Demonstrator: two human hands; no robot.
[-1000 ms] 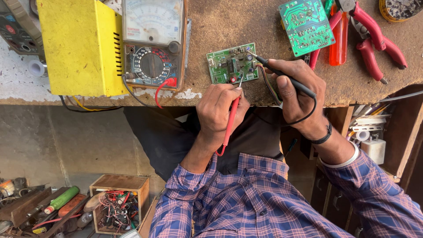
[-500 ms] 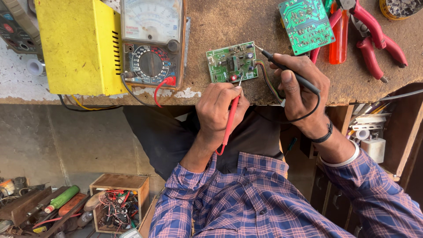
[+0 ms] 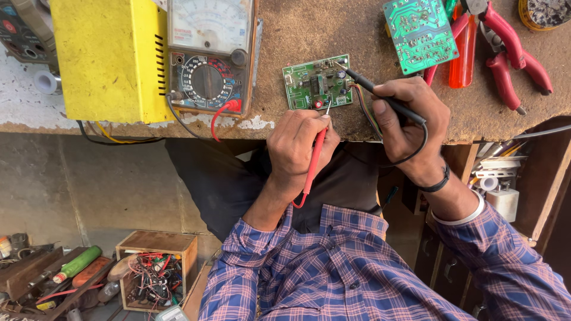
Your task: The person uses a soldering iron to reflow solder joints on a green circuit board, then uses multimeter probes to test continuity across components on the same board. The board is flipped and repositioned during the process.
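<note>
A small green circuit board (image 3: 310, 89) lies on the brown workbench (image 3: 297, 35) near its front edge. My left hand (image 3: 297, 145) holds a red test probe (image 3: 315, 157), and its metal tip touches the board's near edge. My right hand (image 3: 410, 122) grips a black test probe (image 3: 380, 95) like a pen, with the tip on the board's far right corner. Red and black leads run to an analogue multimeter (image 3: 208, 56) to the left of the board.
A yellow metal box (image 3: 107, 59) stands left of the meter. At the back right lie a second green circuit board (image 3: 419, 32), an orange-handled tool (image 3: 464, 56) and red-handled pliers (image 3: 511, 56). On the floor below are a wooden box of wires (image 3: 157, 270) and loose tools (image 3: 71, 267).
Both hands stay at the small board. The black probe's tip has shifted slightly along the board's far right side, and the red probe has hardly moved.
</note>
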